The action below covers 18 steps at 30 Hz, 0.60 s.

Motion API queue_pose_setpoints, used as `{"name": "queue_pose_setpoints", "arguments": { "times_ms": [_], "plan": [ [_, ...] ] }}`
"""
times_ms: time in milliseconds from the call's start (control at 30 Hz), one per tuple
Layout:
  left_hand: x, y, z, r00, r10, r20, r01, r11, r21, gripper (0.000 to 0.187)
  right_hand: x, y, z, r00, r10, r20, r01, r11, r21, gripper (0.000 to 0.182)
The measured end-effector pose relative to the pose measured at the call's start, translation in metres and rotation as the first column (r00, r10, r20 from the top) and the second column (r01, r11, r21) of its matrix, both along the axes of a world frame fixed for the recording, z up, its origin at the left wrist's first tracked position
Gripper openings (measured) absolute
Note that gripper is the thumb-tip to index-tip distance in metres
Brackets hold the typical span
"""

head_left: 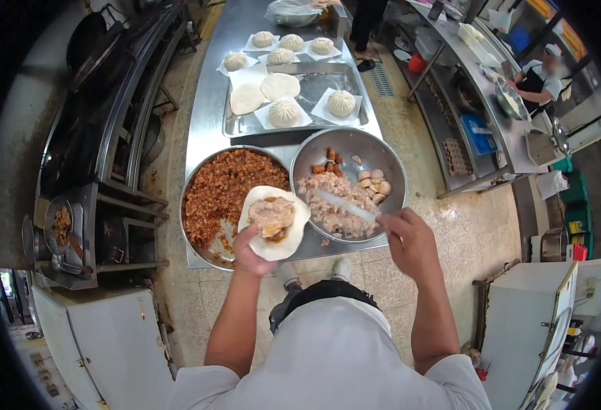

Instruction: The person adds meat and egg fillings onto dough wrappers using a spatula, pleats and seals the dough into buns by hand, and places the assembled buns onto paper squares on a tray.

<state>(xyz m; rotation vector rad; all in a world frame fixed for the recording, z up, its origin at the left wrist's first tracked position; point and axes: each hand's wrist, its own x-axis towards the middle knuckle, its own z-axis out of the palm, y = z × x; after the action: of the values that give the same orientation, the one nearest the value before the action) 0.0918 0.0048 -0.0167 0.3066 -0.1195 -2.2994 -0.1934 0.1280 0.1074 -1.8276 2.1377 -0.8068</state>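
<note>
A round dough wrapper [296, 217] rests on my left hand [249, 256], whose thumb presses its left edge. On the wrapper sits a mound of pale minced meat [272, 210] with some brown filling under it. My right hand [411, 244] grips a whitish flat spatula [347, 205], its blade in the minced meat of the right metal bowl [397, 164]. That bowl also contains brown pieces [328, 162] and pale round chunks [374, 184]. Under and left of my left hand, the other metal bowl [184, 229] holds reddish-brown chopped filling [229, 184].
Beyond the bowls, a metal tray [239, 128] carries flat dough rounds [280, 86] and pleated buns [341, 102] on paper squares. More buns [291, 42] stand behind it. A co-worker [540, 85] is at the right counter [478, 89]. Stoves [119, 130] line the left side.
</note>
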Motion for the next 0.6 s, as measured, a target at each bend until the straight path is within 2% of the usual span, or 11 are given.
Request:
{"name": "queue_pose_setpoints", "arguments": {
  "times_ms": [33,100,133,200,233,267,333,367,400,500,600],
  "plan": [
    [0.01,0.001,-0.001,1.0,0.009,-0.004,-0.009,1.0,-0.002,0.071,-0.005,-0.008,-0.007,0.999,-0.035,-0.027,0.036,0.999,0.039,0.026],
    [0.018,0.001,-0.003,0.939,0.012,0.344,0.065,0.975,-0.211,0.075,-0.013,-0.025,-0.033,0.997,-0.009,-0.082,0.015,0.997,0.071,0.024],
    [0.016,0.006,0.004,0.941,0.018,0.338,0.058,0.975,-0.214,0.075,-0.016,-0.034,-0.045,0.992,0.008,-0.129,0.007,0.993,0.114,0.023],
    [0.01,0.024,0.019,0.995,0.099,-0.018,-0.101,0.982,-0.161,0.078,-0.014,-0.054,-0.069,0.977,0.03,-0.211,-0.007,0.994,0.113,0.022],
    [0.007,0.027,0.023,0.992,0.119,-0.036,-0.123,0.98,-0.155,0.075,-0.01,-0.06,-0.08,0.958,0.047,-0.284,-0.016,0.994,0.11,0.021],
    [0.007,0.027,0.018,0.991,0.129,-0.034,-0.132,0.98,-0.151,0.075,-0.009,-0.066,-0.091,0.958,0.058,-0.282,-0.026,0.993,0.114,0.021],
    [0.007,0.024,0.0,0.999,0.047,0.009,-0.047,0.997,-0.062,0.066,-0.005,-0.076,-0.102,0.91,0.186,-0.37,-0.092,0.962,0.257,0.02],
    [0.009,0.025,-0.009,0.994,0.059,0.091,-0.053,0.997,-0.062,0.066,-0.002,-0.076,-0.102,0.918,0.207,-0.339,-0.095,0.943,0.32,0.019],
    [0.009,0.024,-0.009,0.993,0.07,0.092,-0.065,0.996,-0.063,0.066,0.001,-0.075,-0.097,0.916,0.218,-0.338,-0.106,0.942,0.319,0.019],
    [0.011,0.029,-0.009,0.985,0.085,0.15,-0.073,0.994,-0.079,0.066,0.009,-0.063,-0.093,0.934,0.202,-0.294,-0.095,0.935,0.342,0.018],
    [0.014,0.025,-0.006,0.987,0.125,0.102,-0.117,0.99,-0.073,0.067,0.019,-0.056,-0.095,0.963,0.12,-0.243,-0.033,0.942,0.333,0.018]
  ]
}}
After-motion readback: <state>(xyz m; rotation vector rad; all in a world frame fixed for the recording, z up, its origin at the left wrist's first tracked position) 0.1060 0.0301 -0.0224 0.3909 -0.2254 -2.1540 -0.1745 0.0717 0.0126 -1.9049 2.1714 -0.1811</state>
